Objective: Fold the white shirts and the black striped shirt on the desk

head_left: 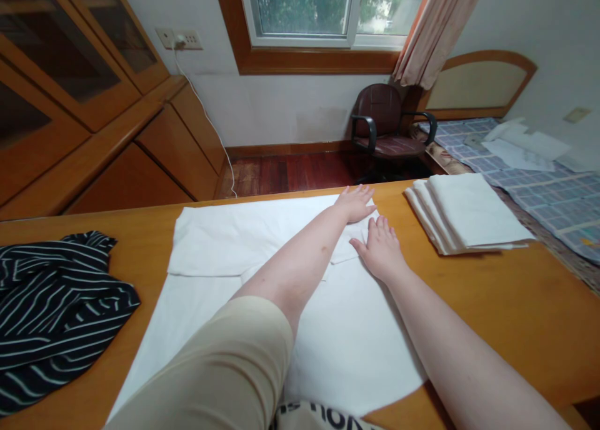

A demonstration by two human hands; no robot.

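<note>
A large white cloth (220,236) lies spread on the wooden table (492,292), its far part folded back over itself. My left hand (359,203) rests flat with fingers stretched out on the cloth's far right corner. Just beside it my right hand (380,249) lies palm down, fingers together and extended, on the folded edge. Neither hand holds anything. My left forearm crosses over the middle of the cloth.
A stack of folded white cloths (464,214) sits on the table to the right. A black striped garment (51,305) lies at the left. Beyond the table stand a dark office chair (387,127), wooden cabinets (94,105) and a bed (553,180).
</note>
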